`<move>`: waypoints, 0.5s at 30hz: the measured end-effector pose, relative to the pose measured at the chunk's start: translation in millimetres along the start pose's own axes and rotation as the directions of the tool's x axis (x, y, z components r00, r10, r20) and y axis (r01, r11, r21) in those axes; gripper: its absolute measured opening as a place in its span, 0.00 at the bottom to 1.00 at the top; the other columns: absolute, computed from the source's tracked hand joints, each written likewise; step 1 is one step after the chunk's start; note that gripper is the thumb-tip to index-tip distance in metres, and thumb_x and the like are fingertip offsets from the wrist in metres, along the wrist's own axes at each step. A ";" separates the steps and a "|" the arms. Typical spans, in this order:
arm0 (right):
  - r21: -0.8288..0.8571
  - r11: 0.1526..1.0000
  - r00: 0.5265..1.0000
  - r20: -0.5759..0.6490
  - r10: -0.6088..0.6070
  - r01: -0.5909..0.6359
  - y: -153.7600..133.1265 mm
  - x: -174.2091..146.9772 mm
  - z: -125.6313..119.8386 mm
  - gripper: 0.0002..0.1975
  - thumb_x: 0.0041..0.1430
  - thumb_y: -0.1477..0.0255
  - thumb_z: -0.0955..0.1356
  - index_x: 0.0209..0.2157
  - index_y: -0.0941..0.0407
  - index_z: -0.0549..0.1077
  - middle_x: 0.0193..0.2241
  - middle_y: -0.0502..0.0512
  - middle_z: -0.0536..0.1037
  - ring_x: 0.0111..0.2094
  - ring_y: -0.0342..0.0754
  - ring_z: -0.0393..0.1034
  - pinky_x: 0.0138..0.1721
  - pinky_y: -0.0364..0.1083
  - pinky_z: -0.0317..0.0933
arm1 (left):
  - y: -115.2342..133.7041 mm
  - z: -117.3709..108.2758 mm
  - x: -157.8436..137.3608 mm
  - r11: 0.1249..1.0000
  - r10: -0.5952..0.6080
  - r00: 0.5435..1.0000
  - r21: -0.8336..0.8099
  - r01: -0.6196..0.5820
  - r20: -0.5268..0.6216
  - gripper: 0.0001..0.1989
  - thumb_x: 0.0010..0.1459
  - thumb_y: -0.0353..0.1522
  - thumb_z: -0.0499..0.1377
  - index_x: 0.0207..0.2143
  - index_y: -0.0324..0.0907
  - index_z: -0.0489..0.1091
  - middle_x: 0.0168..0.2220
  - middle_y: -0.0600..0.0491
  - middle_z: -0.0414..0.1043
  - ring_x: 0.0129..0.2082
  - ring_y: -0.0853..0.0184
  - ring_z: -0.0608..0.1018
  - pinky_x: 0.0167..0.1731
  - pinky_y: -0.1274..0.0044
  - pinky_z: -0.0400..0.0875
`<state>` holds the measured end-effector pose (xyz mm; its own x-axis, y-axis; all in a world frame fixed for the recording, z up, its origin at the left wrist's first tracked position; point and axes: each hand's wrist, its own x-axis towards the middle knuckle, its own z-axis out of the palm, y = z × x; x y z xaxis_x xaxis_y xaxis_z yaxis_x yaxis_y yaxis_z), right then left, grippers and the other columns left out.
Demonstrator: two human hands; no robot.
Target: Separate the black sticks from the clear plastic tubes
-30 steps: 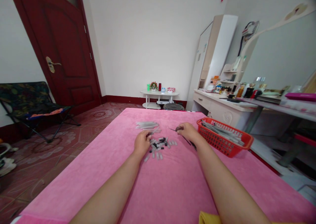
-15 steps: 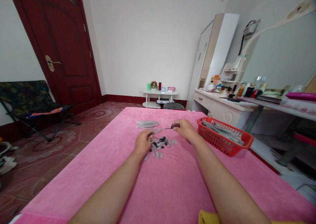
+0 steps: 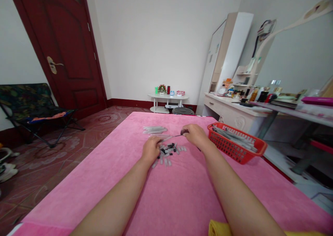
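Note:
My left hand (image 3: 151, 149) is closed around a pale, slender pen-like tube (image 3: 166, 138) that points up and to the right. My right hand (image 3: 193, 134) pinches a dark, thicker piece (image 3: 184, 131), from which a thin dark rod (image 3: 177, 135) reaches to the tube's tip. At this size I cannot tell whether rod and tube are joined. Right beside my left fingers lies a loose pile of short translucent and black pieces (image 3: 168, 150). Beyond the hands, several long grey-white tubes (image 3: 155, 129) lie side by side.
A red plastic basket (image 3: 234, 149) of long grey tubes stands at the right on the pink cloth (image 3: 171, 198). Yellow cloth (image 3: 220, 228) shows at the near edge. Further off are a folding chair (image 3: 33, 111), a white stand (image 3: 168, 97) and a dressing table (image 3: 234, 106).
The thin rod, level before, now slopes down toward my left hand. Both hands keep nearly the same places, and the pile looks unchanged.

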<state>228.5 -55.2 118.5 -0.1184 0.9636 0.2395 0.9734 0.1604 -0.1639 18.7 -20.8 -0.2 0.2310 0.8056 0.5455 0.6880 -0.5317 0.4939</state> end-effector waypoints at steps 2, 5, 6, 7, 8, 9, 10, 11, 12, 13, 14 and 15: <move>-0.028 0.999 1.000 0.009 -0.019 0.020 -2.2 -0.2 1.6 0.11 0.52 0.76 0.67 0.35 0.51 0.79 0.37 0.52 0.80 0.41 0.48 0.73 0.38 0.42 0.59 | 2.1 -1.5 -0.8 0.999 0.041 0.999 0.009 -0.042 0.005 0.17 0.51 0.22 0.55 0.41 0.42 0.75 0.41 0.49 0.75 0.44 0.61 0.73 0.46 0.72 0.66; -0.058 0.998 0.999 0.007 -0.036 0.036 -4.5 -0.6 3.1 0.11 0.52 0.76 0.66 0.35 0.51 0.79 0.37 0.53 0.80 0.40 0.48 0.73 0.38 0.42 0.59 | 2.9 -2.6 -1.4 0.998 0.062 0.998 0.013 -0.062 0.008 0.17 0.51 0.22 0.55 0.41 0.42 0.75 0.40 0.49 0.75 0.44 0.61 0.73 0.45 0.72 0.66; -0.065 0.997 0.999 0.008 -0.040 0.040 -5.1 -0.9 3.0 0.11 0.52 0.76 0.66 0.35 0.51 0.79 0.37 0.53 0.80 0.40 0.48 0.73 0.38 0.42 0.59 | 2.7 -2.8 -1.5 0.998 0.062 0.998 0.014 -0.062 0.008 0.16 0.51 0.22 0.55 0.41 0.42 0.75 0.40 0.49 0.75 0.44 0.62 0.73 0.45 0.72 0.66; -0.073 0.996 0.999 0.008 -0.044 0.045 -5.7 -1.3 2.6 0.11 0.52 0.76 0.66 0.35 0.51 0.79 0.37 0.53 0.80 0.40 0.48 0.73 0.39 0.42 0.59 | 2.6 -2.9 -1.5 0.998 0.062 0.998 0.015 -0.062 0.009 0.16 0.51 0.22 0.55 0.41 0.42 0.75 0.40 0.49 0.75 0.43 0.62 0.73 0.45 0.72 0.66; -0.084 0.995 0.999 0.009 -0.050 0.050 -6.4 -1.7 2.1 0.11 0.52 0.77 0.66 0.35 0.51 0.79 0.37 0.53 0.80 0.41 0.48 0.73 0.39 0.42 0.59 | 2.6 -3.0 -1.5 0.998 0.063 0.998 0.018 -0.063 0.012 0.16 0.51 0.23 0.55 0.40 0.42 0.75 0.39 0.49 0.75 0.43 0.62 0.73 0.44 0.73 0.66; -0.096 0.994 0.999 0.011 -0.050 0.051 -7.1 -2.3 1.4 0.11 0.52 0.77 0.66 0.34 0.51 0.80 0.37 0.54 0.80 0.41 0.49 0.73 0.39 0.42 0.59 | 2.8 -3.2 -1.5 0.998 0.063 0.998 0.023 -0.063 0.016 0.15 0.52 0.23 0.55 0.40 0.42 0.75 0.38 0.49 0.75 0.43 0.62 0.73 0.44 0.73 0.66; -0.108 0.993 0.999 0.014 -0.046 0.048 -7.8 -2.9 0.7 0.11 0.52 0.77 0.67 0.34 0.51 0.80 0.37 0.54 0.80 0.41 0.49 0.73 0.39 0.43 0.59 | 3.2 -3.5 -1.5 0.998 0.064 0.998 0.028 -0.065 0.023 0.14 0.52 0.23 0.56 0.39 0.42 0.76 0.38 0.49 0.75 0.42 0.62 0.73 0.43 0.73 0.66; -0.117 0.992 0.999 0.017 -0.038 0.040 -8.5 -3.5 0.1 0.11 0.51 0.77 0.67 0.34 0.51 0.80 0.37 0.55 0.80 0.41 0.50 0.73 0.39 0.43 0.59 | 3.7 -3.8 -1.5 0.997 0.065 0.997 0.032 -0.066 0.031 0.14 0.52 0.24 0.56 0.39 0.42 0.76 0.37 0.48 0.75 0.42 0.62 0.73 0.43 0.73 0.66; -0.121 0.992 0.999 0.021 -0.026 0.028 -9.2 -4.0 -0.4 0.11 0.51 0.77 0.67 0.33 0.52 0.80 0.37 0.55 0.80 0.41 0.50 0.73 0.39 0.43 0.59 | 4.2 -4.0 -1.4 0.997 0.064 0.997 0.034 -0.065 0.037 0.13 0.52 0.24 0.56 0.39 0.42 0.76 0.37 0.48 0.75 0.42 0.62 0.73 0.43 0.73 0.66; -0.122 0.992 1.000 0.023 -0.009 0.012 -9.8 -4.4 -0.7 0.11 0.51 0.77 0.67 0.33 0.51 0.80 0.37 0.56 0.80 0.41 0.50 0.73 0.38 0.43 0.59 | 4.7 -4.2 -1.4 0.997 0.063 0.997 0.032 -0.064 0.040 0.13 0.52 0.24 0.56 0.39 0.42 0.76 0.37 0.48 0.75 0.42 0.61 0.73 0.43 0.73 0.66; -0.120 0.993 1.000 0.023 0.007 -0.004 -10.2 -4.7 -0.9 0.11 0.52 0.77 0.67 0.33 0.51 0.80 0.37 0.56 0.80 0.41 0.51 0.73 0.38 0.44 0.60 | 5.1 -4.3 -1.4 0.998 0.061 0.997 0.026 -0.062 0.039 0.13 0.52 0.24 0.56 0.39 0.42 0.76 0.37 0.48 0.75 0.42 0.61 0.73 0.43 0.73 0.66; -0.118 0.993 1.000 0.019 0.021 -0.019 -10.6 -4.8 -0.8 0.11 0.52 0.77 0.67 0.33 0.51 0.80 0.37 0.55 0.80 0.41 0.51 0.73 0.37 0.44 0.60 | 5.3 -4.3 -1.3 0.998 0.060 0.998 0.019 -0.061 0.035 0.14 0.52 0.24 0.56 0.39 0.42 0.76 0.38 0.49 0.75 0.42 0.61 0.73 0.43 0.73 0.66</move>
<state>219.0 -61.7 119.9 -0.1013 0.9707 0.2179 0.9918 0.1158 -0.0547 19.1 -25.7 4.6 0.2961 0.7806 0.5504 0.6857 -0.5749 0.4465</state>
